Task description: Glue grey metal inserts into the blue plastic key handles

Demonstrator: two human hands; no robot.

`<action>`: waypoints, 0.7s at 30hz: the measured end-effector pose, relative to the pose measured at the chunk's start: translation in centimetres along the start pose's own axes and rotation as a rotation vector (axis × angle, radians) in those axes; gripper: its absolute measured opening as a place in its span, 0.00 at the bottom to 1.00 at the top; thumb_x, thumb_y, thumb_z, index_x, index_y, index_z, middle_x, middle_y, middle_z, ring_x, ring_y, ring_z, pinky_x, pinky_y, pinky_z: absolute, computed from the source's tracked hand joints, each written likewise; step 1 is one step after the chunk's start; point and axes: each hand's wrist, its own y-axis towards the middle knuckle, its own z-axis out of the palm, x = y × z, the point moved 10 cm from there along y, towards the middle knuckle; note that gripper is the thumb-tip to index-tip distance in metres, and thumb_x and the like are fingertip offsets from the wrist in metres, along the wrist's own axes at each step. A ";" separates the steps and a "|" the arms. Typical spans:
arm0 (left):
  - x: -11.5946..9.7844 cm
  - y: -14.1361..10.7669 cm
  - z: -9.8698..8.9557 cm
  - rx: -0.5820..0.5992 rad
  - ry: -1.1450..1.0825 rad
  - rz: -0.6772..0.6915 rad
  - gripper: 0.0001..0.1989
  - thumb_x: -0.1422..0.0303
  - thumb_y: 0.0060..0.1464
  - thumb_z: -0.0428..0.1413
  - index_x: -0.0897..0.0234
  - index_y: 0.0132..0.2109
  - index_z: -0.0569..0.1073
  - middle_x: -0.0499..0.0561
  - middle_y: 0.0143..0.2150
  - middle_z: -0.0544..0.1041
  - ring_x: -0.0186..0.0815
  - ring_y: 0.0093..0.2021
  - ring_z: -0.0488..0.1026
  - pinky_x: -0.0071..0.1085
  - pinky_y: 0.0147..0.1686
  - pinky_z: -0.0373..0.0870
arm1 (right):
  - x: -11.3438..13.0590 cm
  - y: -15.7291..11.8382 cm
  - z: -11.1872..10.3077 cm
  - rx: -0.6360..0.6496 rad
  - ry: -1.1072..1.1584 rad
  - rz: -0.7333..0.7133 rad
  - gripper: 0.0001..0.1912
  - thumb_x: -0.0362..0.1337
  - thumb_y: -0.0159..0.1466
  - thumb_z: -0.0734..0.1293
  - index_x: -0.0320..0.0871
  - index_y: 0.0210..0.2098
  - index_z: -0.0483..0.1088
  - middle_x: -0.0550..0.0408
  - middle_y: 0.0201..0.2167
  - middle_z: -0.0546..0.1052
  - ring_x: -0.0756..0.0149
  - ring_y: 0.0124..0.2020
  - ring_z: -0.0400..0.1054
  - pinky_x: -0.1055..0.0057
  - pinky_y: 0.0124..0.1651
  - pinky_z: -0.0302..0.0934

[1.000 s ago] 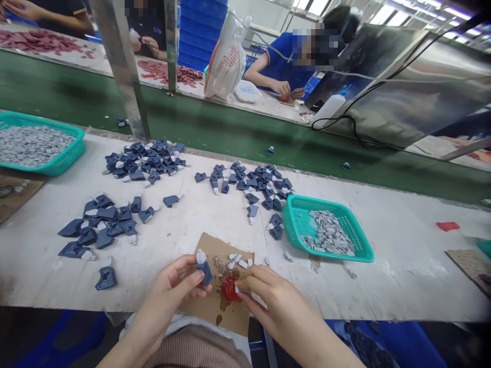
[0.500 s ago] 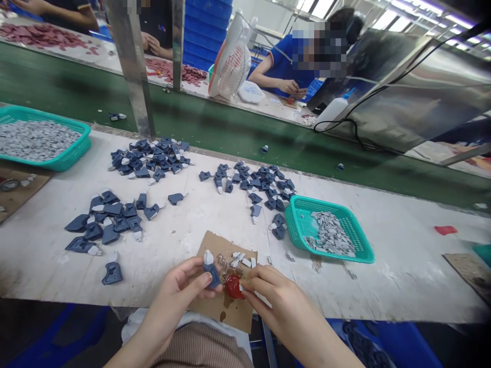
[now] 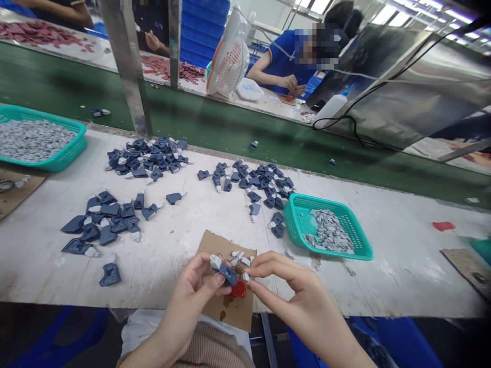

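My left hand (image 3: 197, 289) is closed round a dark blue plastic part (image 3: 228, 274) with a whitish tip, tilted above a piece of cardboard (image 3: 240, 314). Thumb and fingers of my right hand (image 3: 297, 289) pinch a small white plastic piece (image 3: 246, 276), close to the right end of the blue part; whether the two touch I cannot tell. Below the blue part sits a small red dish (image 3: 239, 290), glossy and partly covered by my left hand. Several loose white pieces (image 3: 238, 255) lie at the cardboard's upper edge, beside wet-looking stains.
Piles of blue parts (image 3: 153, 156) cover the table's left and middle. A green basket (image 3: 366, 251) of small grey pieces stands at right, another green basket (image 3: 71, 156) at far left. Behind runs a green conveyor belt (image 3: 215, 125). Across it, a co-worker (image 3: 280, 56) handles small things.
My right hand has lifted the white piece from the red dish up to the blue part. My left hand has turned the blue part and brought it rightward over the dish. Parts on the belt moved left.
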 end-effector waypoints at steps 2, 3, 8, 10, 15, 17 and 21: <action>0.0 0.0 0.6 0.007 0.000 0.021 0.09 0.64 0.51 0.66 0.63 0.38 0.77 0.52 0.43 0.79 0.36 0.41 0.78 0.27 0.39 0.76 | 0.8 0.3 -0.1 -0.010 0.026 -0.014 0.05 0.32 0.62 0.68 0.47 0.33 0.77 0.54 0.35 0.79 0.63 0.38 0.75 0.70 0.41 0.69; 0.0 0.0 0.9 0.012 -0.007 0.030 0.09 0.65 0.50 0.66 0.63 0.38 0.77 0.52 0.43 0.79 0.35 0.40 0.78 0.27 0.39 0.76 | 1.1 0.4 -0.1 -0.006 0.033 -0.018 0.05 0.32 0.62 0.68 0.47 0.33 0.77 0.54 0.35 0.80 0.63 0.38 0.75 0.69 0.41 0.70; 0.0 -0.2 1.2 0.000 -0.052 0.058 0.10 0.65 0.49 0.67 0.62 0.38 0.77 0.53 0.43 0.80 0.37 0.38 0.79 0.30 0.38 0.76 | 1.7 0.5 0.4 0.003 0.020 -0.041 0.05 0.32 0.62 0.69 0.47 0.33 0.77 0.53 0.36 0.80 0.63 0.39 0.75 0.69 0.41 0.70; 0.1 -0.2 1.1 -0.011 -0.053 0.059 0.11 0.64 0.48 0.67 0.62 0.38 0.77 0.54 0.44 0.80 0.38 0.38 0.79 0.31 0.38 0.75 | 1.8 0.5 0.5 0.002 0.003 -0.050 0.05 0.32 0.62 0.69 0.48 0.33 0.77 0.53 0.36 0.80 0.62 0.39 0.75 0.68 0.42 0.70; 0.2 -0.2 0.7 -0.027 -0.063 0.071 0.11 0.64 0.48 0.67 0.62 0.38 0.77 0.52 0.43 0.80 0.37 0.39 0.79 0.29 0.38 0.74 | 1.9 0.7 0.8 0.009 -0.012 -0.062 0.06 0.30 0.62 0.69 0.48 0.34 0.77 0.54 0.36 0.79 0.65 0.38 0.75 0.71 0.41 0.70; 0.3 -0.2 0.6 -0.029 -0.068 0.070 0.11 0.65 0.49 0.67 0.62 0.38 0.77 0.52 0.43 0.80 0.36 0.37 0.78 0.28 0.36 0.73 | 1.9 0.7 0.9 0.013 -0.013 -0.062 0.07 0.30 0.62 0.69 0.48 0.35 0.77 0.54 0.37 0.79 0.65 0.38 0.75 0.72 0.41 0.70; 0.2 -0.2 0.7 -0.034 -0.067 0.065 0.10 0.65 0.49 0.67 0.62 0.39 0.77 0.52 0.43 0.80 0.33 0.34 0.77 0.27 0.34 0.73 | 1.6 0.6 1.0 0.015 -0.032 -0.059 0.08 0.30 0.63 0.68 0.49 0.36 0.78 0.54 0.38 0.79 0.65 0.39 0.75 0.73 0.41 0.70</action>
